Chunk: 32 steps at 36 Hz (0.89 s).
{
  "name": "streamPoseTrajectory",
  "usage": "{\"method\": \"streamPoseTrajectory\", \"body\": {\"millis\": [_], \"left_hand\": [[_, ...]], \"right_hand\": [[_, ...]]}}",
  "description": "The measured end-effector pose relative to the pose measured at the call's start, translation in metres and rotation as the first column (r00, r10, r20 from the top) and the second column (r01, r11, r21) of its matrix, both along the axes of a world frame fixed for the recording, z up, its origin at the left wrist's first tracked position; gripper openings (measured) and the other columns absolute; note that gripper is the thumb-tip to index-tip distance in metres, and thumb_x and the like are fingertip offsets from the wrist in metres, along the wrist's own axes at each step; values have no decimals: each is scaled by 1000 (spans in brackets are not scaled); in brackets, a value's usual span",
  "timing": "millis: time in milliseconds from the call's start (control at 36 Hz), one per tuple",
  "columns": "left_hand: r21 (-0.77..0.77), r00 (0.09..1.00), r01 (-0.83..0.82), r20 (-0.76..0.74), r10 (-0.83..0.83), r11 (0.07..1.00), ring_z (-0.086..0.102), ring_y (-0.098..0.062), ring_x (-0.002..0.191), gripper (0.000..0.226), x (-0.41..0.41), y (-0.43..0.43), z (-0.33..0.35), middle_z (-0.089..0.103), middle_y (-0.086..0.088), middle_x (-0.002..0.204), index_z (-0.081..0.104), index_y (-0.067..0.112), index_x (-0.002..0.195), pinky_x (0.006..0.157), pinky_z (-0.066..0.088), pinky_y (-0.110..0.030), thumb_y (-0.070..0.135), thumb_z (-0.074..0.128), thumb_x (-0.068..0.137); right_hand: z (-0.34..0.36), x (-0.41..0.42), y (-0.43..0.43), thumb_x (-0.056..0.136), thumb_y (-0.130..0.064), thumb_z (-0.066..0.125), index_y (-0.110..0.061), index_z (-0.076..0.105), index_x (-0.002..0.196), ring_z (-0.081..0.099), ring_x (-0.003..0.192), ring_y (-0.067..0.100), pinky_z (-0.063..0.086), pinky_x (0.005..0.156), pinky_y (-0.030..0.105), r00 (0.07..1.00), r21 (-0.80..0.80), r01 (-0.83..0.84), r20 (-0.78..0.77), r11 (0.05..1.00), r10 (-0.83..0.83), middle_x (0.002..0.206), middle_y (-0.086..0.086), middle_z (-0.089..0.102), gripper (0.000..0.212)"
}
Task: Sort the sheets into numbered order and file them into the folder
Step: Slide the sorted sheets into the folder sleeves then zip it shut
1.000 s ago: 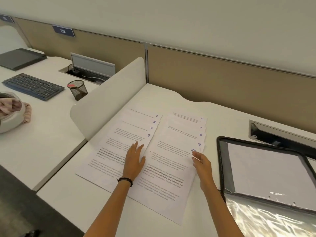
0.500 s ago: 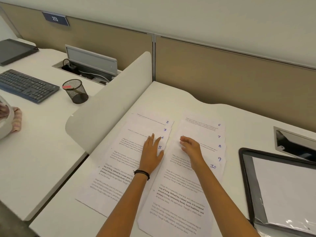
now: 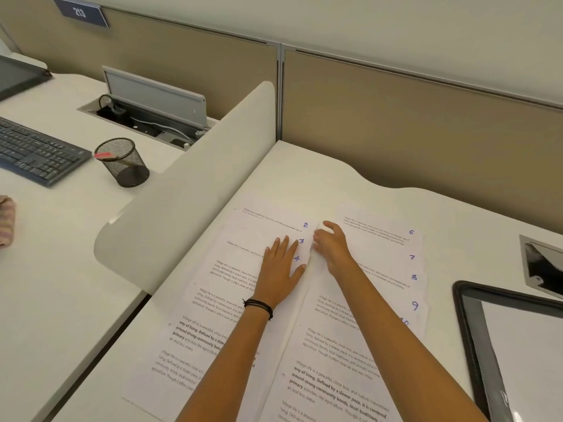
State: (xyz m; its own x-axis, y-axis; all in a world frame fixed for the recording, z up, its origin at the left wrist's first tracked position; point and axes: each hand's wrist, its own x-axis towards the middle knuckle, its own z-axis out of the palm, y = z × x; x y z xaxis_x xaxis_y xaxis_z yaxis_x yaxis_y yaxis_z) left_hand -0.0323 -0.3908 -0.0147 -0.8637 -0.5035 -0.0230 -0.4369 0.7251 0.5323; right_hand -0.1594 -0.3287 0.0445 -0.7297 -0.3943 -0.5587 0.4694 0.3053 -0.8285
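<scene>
Two fanned columns of printed sheets lie on the white desk [image 3: 304,178]. The left column [image 3: 243,269] shows handwritten numbers 2, 3 and 4; the right column [image 3: 387,260] shows 6 to 9 and part of 10. My left hand [image 3: 278,272] rests flat on the left column, fingers straight, beside the 3 and 4. My right hand [image 3: 330,246] sits just right of it with curled fingers, pinching the raised right edge of a sheet in the left column. The black-rimmed folder [image 3: 466,318] lies open at the right edge, a white page inside.
A curved white divider [image 3: 189,196] borders the desk on the left. Beyond it stand a mesh pen cup [image 3: 123,162], a keyboard [image 3: 33,153] and an open cable box [image 3: 152,117]. A cable hatch [image 3: 540,266] sits at the far right, and a beige partition runs behind.
My right hand crossed from the right column's edge near the 10 to the gap between the columns and took hold of a sheet edge. My left hand slid farther up the left column.
</scene>
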Motion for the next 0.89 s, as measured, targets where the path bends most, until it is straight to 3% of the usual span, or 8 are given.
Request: {"method": "streamPoseTrajectory", "body": {"millis": [83, 194, 306, 444, 528, 639, 722, 889], "left_hand": [[4, 1000, 12, 0, -12, 1000, -2, -21, 148, 80, 1, 0, -3, 4, -3, 160, 14, 21, 151, 111, -12, -27, 63, 11, 83], [1, 999, 29, -15, -29, 1000, -6, -18, 147, 83, 4, 2, -5, 2, -3, 160, 12, 22, 152, 110, -16, -25, 67, 6, 82], [-14, 998, 48, -26, -48, 999, -8, -15, 145, 90, 7, 2, -6, 5, -3, 160, 14, 21, 151, 112, -16, -27, 72, -5, 79], [-15, 998, 62, -30, -62, 998, -12, -8, 142, 89, 12, 0, -9, 3, 0, 160, 10, 25, 151, 110, -21, -23, 73, -10, 79], [6, 998, 49, -31, -49, 999, -13, -5, 140, 75, 12, -1, -7, 2, 4, 160, 5, 28, 150, 110, -20, -23, 68, 5, 87], [0, 998, 47, -43, -47, 999, -13, -6, 141, 70, 15, -1, -6, -2, 6, 159, -1, 29, 148, 110, -21, -21, 61, 6, 86], [1, 997, 49, -52, -49, 999, -13, -6, 141, 71, 16, -3, -7, -3, 8, 158, 0, 29, 148, 111, -20, -21, 61, 5, 85], [-8, 998, 50, -44, -51, 999, -10, -7, 143, 67, 16, -5, -6, -6, 11, 155, -5, 32, 145, 109, -22, -19, 61, 5, 85]], "right_hand": [[1, -4, -4, 89, -8, 51, -19, 41, 133, 52, 73, 17, 45, 68, 26, 998, -30, 23, 53, 999, -21, 110, 12, 60, 47], [-4, -8, -12, 87, -18, 58, -14, 54, 123, 63, 94, 23, 50, 82, 33, 996, 74, -46, -71, 996, 52, 115, 11, 64, 36], [-2, -7, -18, 87, -25, 63, -10, 69, 94, 66, 93, 25, 53, 89, 39, 954, 160, -139, -244, 977, 176, 98, 6, 70, 17], [4, -5, -20, 85, -14, 61, -12, 55, 58, 64, 70, 34, 45, 68, 29, 879, 254, -176, -394, 951, 268, 66, 7, 59, 28], [6, -7, -19, 85, -14, 59, -13, 53, 59, 63, 78, 43, 37, 60, 27, 854, 274, -146, -450, 951, 261, 69, 24, 61, 27], [23, -7, -16, 87, -14, 57, 0, 55, 62, 62, 81, 45, 44, 56, 37, 834, 228, -82, -517, 970, 193, 86, 28, 65, 29], [44, -9, -11, 90, -15, 57, 9, 65, 80, 63, 79, 41, 54, 71, 46, 815, 158, -9, -572, 987, 98, 89, 24, 68, 27], [82, -16, 1, 93, -17, 57, -5, 71, 88, 63, 75, 12, 43, 63, 13, 771, 21, 58, -637, 998, -31, 91, -1, 68, 20]]}}
